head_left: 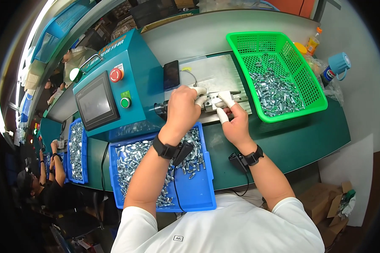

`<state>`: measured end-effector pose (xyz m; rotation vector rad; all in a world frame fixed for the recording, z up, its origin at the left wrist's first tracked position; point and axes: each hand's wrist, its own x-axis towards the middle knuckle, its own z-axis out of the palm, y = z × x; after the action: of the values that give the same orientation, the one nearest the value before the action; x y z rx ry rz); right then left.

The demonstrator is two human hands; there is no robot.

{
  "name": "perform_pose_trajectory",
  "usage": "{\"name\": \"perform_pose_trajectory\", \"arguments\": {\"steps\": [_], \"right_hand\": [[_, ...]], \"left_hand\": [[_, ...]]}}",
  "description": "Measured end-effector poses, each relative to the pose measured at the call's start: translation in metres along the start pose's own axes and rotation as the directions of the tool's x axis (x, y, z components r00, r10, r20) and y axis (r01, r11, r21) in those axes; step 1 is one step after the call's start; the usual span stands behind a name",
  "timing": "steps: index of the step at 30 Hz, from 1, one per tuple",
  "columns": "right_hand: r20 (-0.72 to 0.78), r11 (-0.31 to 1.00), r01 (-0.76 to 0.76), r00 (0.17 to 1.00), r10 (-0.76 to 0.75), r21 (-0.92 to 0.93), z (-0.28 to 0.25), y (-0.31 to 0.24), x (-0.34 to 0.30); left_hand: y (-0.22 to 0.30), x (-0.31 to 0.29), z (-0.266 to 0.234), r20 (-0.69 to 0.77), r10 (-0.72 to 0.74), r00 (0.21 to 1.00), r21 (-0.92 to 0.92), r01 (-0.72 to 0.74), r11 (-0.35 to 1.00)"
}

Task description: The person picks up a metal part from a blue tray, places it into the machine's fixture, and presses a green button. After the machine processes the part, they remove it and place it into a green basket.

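Observation:
My left hand (185, 105), with white finger covers on its fingertips, is closed at the left side of a metal fixture (214, 101) beside the teal machine (139, 76). From the right, my right hand (236, 122), also in white finger covers, bends its fingers around the fixture's near right side. Whatever small part sits between the fingertips of either hand is too small and covered to make out. Below my left forearm lies a blue tray (207, 185) of shiny metal cylindrical parts (133, 158). A green basket (318, 103) with similar parts (276, 92) stands right of the fixture.
The machine carries a dark screen (95, 101), a red stop button (116, 75) and a green button (125, 102). A black phone (171, 75) lies behind my left hand. A blue mug (339, 63) and bottle (313, 41) stand far right. Another person (44, 185) works at left.

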<state>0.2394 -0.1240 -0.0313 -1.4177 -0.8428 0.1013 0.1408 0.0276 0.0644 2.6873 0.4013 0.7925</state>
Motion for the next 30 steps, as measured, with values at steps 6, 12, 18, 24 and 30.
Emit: {"name": "perform_pose_trajectory", "arguments": {"steps": [6, 12, 18, 24, 30], "right_hand": [[0.034, 0.998, -0.002, 0.999, 0.004, -0.062, -0.001, 0.005, -0.002], [0.13, 0.98, -0.196, 0.973, 0.191, 0.027, -0.002, 0.004, -0.001], [0.372, 0.889, -0.419, 0.867, 0.331, 0.185, -0.001, 0.001, 0.002], [0.5, 0.876, -0.454, 0.803, 0.325, 0.16, -0.003, 0.001, 0.008], [0.581, 0.828, -0.521, 0.747, 0.323, 0.209, 0.008, 0.003, 0.006]], "left_hand": [[-0.013, 0.001, 0.019, -0.003, 0.121, 0.993, 0.08, -0.121, 0.989], [-0.02, 0.001, 0.016, 0.013, 0.152, 0.988, 0.098, -0.152, 0.983], [-0.006, -0.024, -0.006, -0.058, 0.191, 0.98, 0.115, -0.183, 0.976], [0.01, -0.093, -0.042, -0.038, 0.094, 0.995, -0.037, -0.095, 0.995], [0.006, -0.137, -0.034, 0.039, -0.117, 0.992, -0.138, 0.122, 0.983]]}}
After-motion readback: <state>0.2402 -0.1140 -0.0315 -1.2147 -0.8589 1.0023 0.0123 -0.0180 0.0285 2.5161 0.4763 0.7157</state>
